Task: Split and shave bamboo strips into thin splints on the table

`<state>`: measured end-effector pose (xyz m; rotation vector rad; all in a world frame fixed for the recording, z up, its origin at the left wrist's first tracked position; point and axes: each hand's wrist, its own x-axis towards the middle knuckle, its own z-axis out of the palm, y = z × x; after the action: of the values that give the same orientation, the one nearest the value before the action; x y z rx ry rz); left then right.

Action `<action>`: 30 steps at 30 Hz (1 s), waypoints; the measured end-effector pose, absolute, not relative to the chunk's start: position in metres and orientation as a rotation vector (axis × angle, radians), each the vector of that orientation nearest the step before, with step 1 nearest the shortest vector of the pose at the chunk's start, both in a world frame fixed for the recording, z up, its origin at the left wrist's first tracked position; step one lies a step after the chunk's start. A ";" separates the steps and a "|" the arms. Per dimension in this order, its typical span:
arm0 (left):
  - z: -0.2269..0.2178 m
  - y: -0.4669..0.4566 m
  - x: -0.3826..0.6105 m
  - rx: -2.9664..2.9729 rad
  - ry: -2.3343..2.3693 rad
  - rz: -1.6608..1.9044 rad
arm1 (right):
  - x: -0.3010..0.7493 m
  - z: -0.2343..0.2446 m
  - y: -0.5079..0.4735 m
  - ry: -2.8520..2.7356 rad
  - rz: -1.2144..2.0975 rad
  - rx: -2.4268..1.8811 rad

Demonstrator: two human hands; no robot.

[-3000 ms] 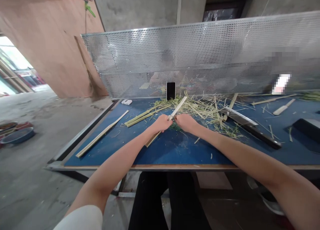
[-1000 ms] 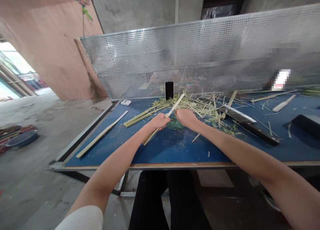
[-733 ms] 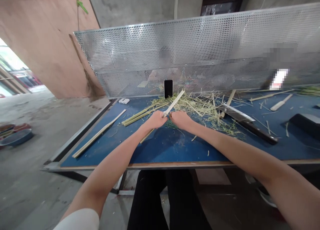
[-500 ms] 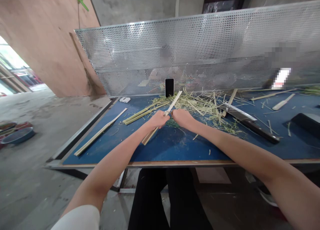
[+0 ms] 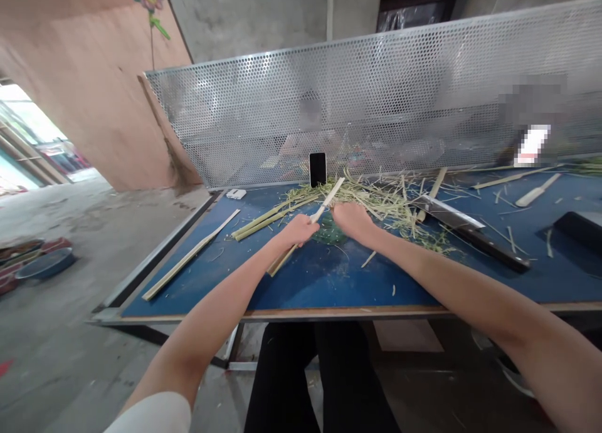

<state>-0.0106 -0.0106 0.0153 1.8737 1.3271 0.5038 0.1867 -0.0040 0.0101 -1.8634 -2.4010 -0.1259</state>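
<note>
My left hand (image 5: pixel 301 230) is closed around a pale split bamboo strip (image 5: pixel 332 195), which slants across the middle of the table. One end of the strip points at the pile of shavings, the other toward the table's front edge. Just right of the strip is my right hand (image 5: pixel 353 222), its fingers curled in; whatever they hold is hidden. Behind both hands lies a heap of thin green-yellow shavings (image 5: pixel 376 197). Greenish split pieces (image 5: pixel 263 224) rest to the left of them, and a longer pale strip (image 5: pixel 190 256) lies farther left.
A cleaver (image 5: pixel 475 232) with a dark handle lies on the right of the blue table (image 5: pixel 320 289). A phone (image 5: pixel 318 169) leans upright against the perforated metal panel (image 5: pixel 244 113). A small white object (image 5: pixel 236 194) sits at the back left, and a black object (image 5: pixel 580 232) at the far right.
My right hand has moved a little to the right, widening the gap from my left hand. The left hand keeps its grip on the bamboo strip. The camera view has shifted slightly.
</note>
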 end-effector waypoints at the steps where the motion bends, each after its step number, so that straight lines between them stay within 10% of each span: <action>1: 0.015 -0.010 -0.010 1.960 1.357 0.533 | 0.185 0.007 -0.005 -2.398 -0.126 -1.836; 22: 0.023 -0.018 -0.010 1.231 1.017 0.439 | 0.181 0.014 0.000 -2.324 -0.185 -1.941; 30: 0.017 -0.013 -0.013 1.870 1.295 0.552 | 0.186 0.001 0.001 -2.287 0.095 -1.775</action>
<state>-0.0132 -0.0128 0.0173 1.8696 1.2953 0.5519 0.1857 0.0009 0.0005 -1.7749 -2.2865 0.0953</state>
